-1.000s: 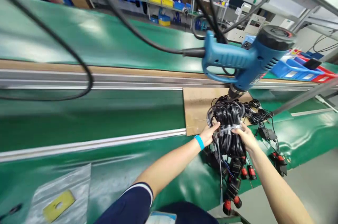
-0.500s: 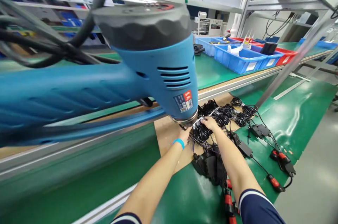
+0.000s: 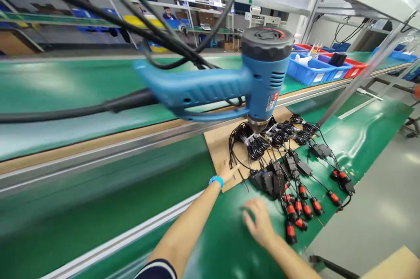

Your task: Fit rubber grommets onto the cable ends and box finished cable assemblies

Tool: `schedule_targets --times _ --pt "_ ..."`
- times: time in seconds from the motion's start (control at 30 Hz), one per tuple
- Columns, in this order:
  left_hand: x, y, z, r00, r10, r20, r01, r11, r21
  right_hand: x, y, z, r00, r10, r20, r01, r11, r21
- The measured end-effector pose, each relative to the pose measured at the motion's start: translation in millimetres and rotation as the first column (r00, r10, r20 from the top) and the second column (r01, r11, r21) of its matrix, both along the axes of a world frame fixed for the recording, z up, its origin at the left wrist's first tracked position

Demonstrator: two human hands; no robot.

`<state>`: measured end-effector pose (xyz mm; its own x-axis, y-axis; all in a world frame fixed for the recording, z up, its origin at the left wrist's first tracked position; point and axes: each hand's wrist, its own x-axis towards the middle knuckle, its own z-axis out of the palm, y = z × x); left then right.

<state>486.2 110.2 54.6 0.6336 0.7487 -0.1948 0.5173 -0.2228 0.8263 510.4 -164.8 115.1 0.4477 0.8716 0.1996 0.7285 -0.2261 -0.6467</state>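
Observation:
My left hand (image 3: 226, 171), with a blue band at the wrist, is low over the brown cardboard sheet (image 3: 215, 143). Its fingers are stretched out beside a thin black cable loop; whether they touch it I cannot tell. My right hand (image 3: 258, 221), a little blurred, is over the green bench nearer to me, thumb apart from the fingers and nothing in it. Beyond my hands lie bundled black cables (image 3: 256, 145) with white ties. Black boxes (image 3: 267, 182) and red-and-black connectors (image 3: 291, 211) are attached to the cables at the right.
A blue heat gun (image 3: 265, 82) hangs above the cable bundles, nozzle down, with its black cord running left. Blue bins (image 3: 306, 73) and a red bin (image 3: 356, 68) stand on the raised shelf. A slanted metal post (image 3: 357, 79) rises at the right.
Both hands have let go of the tied cable bundle. My right hand has drawn back towards me, my left slightly down. The heat gun appears smaller and farther right as the view shifted.

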Motion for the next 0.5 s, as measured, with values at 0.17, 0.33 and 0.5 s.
schedule_targets --times 0.17,0.33,0.5 --pt "-120 -91 -10.8 0.997 -0.06 0.048 0.059 0.998 0.021 -116 -102 -72.4 1.0 0.008 0.03 -0.004 0.988 -0.152" --pt "-297 -225 -23.1 0.987 -0.152 -0.055 0.15 0.988 -0.029 -123 -122 -105.5 0.998 0.013 0.055 0.001 0.969 -0.249" --pt "-441 -307 -26.3 0.983 0.089 -0.159 -0.099 0.993 -0.057 -116 -122 -120.3 0.986 0.07 0.15 -0.044 0.984 -0.17"
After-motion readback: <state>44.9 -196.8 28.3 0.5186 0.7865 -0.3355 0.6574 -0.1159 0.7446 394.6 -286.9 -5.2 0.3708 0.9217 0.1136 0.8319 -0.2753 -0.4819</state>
